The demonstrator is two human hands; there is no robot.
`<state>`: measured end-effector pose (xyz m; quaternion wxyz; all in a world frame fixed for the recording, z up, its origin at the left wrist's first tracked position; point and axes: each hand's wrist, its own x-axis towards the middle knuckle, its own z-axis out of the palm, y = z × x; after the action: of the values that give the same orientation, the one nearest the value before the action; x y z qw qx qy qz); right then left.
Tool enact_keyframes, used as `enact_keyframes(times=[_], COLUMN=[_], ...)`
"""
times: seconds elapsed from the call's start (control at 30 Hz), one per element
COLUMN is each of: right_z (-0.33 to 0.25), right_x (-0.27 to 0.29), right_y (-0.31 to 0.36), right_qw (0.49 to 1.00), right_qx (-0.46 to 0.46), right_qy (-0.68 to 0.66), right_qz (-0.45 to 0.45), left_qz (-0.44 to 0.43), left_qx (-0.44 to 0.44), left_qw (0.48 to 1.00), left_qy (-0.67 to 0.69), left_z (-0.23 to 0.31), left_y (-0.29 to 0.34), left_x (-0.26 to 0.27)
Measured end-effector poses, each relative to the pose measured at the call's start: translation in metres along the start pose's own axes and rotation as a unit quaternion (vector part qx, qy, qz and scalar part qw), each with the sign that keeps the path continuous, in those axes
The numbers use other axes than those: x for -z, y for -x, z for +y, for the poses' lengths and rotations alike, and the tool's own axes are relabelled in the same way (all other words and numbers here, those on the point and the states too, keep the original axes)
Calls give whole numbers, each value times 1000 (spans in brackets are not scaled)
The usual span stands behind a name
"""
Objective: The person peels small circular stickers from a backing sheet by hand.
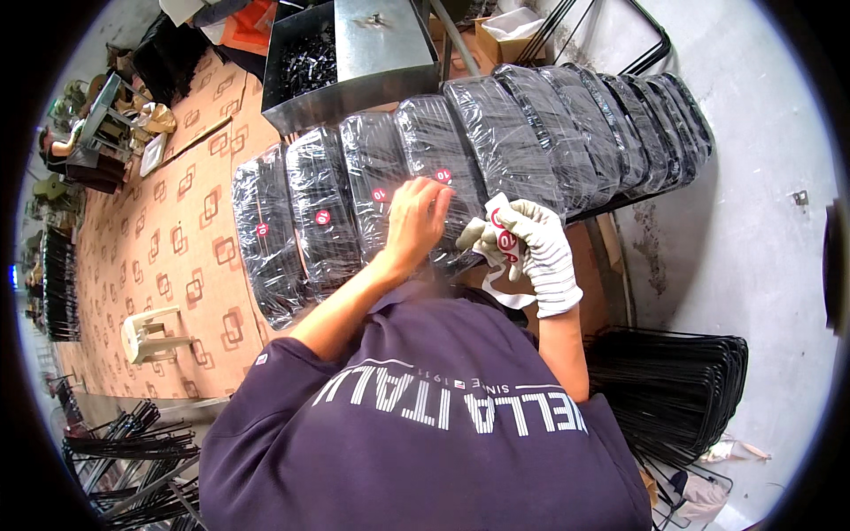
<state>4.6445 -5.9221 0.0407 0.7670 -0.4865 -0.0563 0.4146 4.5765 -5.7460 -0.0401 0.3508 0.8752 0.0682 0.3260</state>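
A strip of round red stickers is held at the centre of the frame, pinched by the mostly closed fingers of the gloved right hand. The bare left hand is half curled just beside a red sticker on a black wrapped bundle; whether anything is gripped by it cannot be told. Three neighbouring bundles (all further left) are similarly marked. At upper centre, small black parts are contained in a metal bin.
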Motion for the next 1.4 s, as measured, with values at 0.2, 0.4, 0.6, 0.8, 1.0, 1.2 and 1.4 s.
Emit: enact_keyframes(times=[0.2, 0.4, 0.6, 0.8, 1.0, 1.2, 1.4], right_z=[9, 6, 9, 16, 29, 11, -8], right_x=[-5, -2, -3, 7, 5, -1, 17], right_y=[-8, 0, 16, 25, 33, 45, 34], right_qw=[1000, 996, 997, 986, 957, 970, 981], right_qx=[0, -45, 29, 65, 129, 67, -2], right_qy=[22, 51, 66, 145, 230, 208, 162], right_qz=[-5, -60, 18, 55, 123, 108, 108], left_qz=[-83, 5, -18, -150, -185, -253, -240], left_qx=[224, 247, 20, -6, 110, 277, 264], left_qw=[893, 842, 998, 981, 938, 818, 821], left_qy=[382, 480, 62, 123, 271, 436, 445], left_z=[67, 61, 75, 81, 79, 78, 58], left_y=[-6, -18, -18, -12, -11, -13, -42], left_x=[16, 8, 16, 21, 12, 3, -33])
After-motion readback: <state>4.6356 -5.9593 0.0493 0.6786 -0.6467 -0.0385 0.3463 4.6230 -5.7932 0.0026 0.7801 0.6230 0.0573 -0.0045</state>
